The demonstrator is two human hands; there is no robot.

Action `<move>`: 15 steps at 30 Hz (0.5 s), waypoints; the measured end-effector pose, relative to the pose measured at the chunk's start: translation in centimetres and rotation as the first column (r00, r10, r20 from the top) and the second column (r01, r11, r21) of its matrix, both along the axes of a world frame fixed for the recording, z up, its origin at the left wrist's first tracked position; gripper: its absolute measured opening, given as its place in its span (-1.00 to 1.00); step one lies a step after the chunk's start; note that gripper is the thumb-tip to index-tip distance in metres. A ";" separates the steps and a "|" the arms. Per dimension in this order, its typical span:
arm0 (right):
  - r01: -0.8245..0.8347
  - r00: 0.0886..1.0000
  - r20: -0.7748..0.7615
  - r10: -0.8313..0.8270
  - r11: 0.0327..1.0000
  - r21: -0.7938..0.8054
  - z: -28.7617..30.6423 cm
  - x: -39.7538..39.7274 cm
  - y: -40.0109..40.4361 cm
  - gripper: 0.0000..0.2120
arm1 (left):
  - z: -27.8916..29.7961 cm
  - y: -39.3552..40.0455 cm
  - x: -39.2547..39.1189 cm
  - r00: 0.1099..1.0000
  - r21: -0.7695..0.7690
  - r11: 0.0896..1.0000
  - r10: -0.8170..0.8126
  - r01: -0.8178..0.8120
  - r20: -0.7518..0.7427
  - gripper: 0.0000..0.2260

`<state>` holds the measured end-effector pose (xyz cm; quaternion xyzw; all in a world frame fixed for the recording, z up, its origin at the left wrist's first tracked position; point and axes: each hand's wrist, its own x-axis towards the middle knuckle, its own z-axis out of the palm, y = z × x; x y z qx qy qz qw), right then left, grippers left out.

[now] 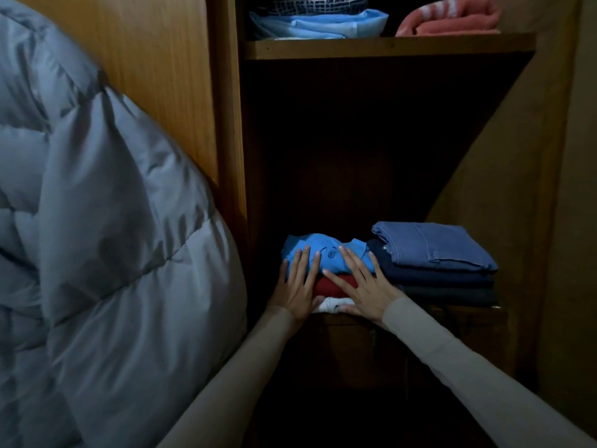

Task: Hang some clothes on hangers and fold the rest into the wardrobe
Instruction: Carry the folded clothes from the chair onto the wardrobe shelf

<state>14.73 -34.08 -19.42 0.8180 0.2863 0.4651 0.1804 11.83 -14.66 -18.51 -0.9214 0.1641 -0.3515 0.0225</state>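
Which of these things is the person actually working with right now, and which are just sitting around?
In use: left hand, right hand, blue polo, red garment, white garment, shelf.
Just there: folded jeans, grey puffer jacket, pink towel.

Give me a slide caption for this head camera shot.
Both hands press a folded blue polo onto a wardrobe shelf stack.

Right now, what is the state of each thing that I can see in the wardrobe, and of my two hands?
blue polo shirt: folded, top of left pile
red garment: folded, under it
jeans: folded, top of right pile
pink towel: folded, upper shelf
left hand: flat on pile
right hand: flat on pile
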 end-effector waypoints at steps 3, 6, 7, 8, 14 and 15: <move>0.022 0.999 -0.049 -0.022 1.000 0.001 0.0 0.9 0.1 -0.22 | -0.1 0.2 1.6 0.999 0.021 1.000 0.012 -0.011 -0.032 -0.12; 0.023 0.997 -0.077 -0.022 1.000 0.002 0.2 1.8 0.1 -0.21 | 0.0 -0.2 2.5 0.999 0.037 0.999 -0.010 0.012 -0.044 -0.23; 0.021 0.996 -0.085 -0.021 1.000 0.000 0.2 2.0 0.1 -0.21 | -0.2 -0.2 3.0 0.999 0.024 0.999 -0.034 0.035 -0.019 -0.17; 0.020 0.995 -0.101 -0.020 1.000 -0.003 0.2 2.1 0.1 -0.21 | 0.0 -0.4 3.2 1.000 0.022 1.000 -0.018 0.018 -0.020 -0.10; 0.058 0.983 -0.177 -0.049 0.997 0.045 0.2 2.4 0.1 -0.17 | 1.0 -0.9 2.6 0.994 0.103 0.990 0.101 -0.097 -0.039 -0.10; 0.070 0.978 -0.202 -0.058 0.996 0.054 0.3 2.2 0.2 -0.16 | 0.7 -0.8 3.2 0.992 0.062 0.994 0.094 -0.088 -0.086 -0.08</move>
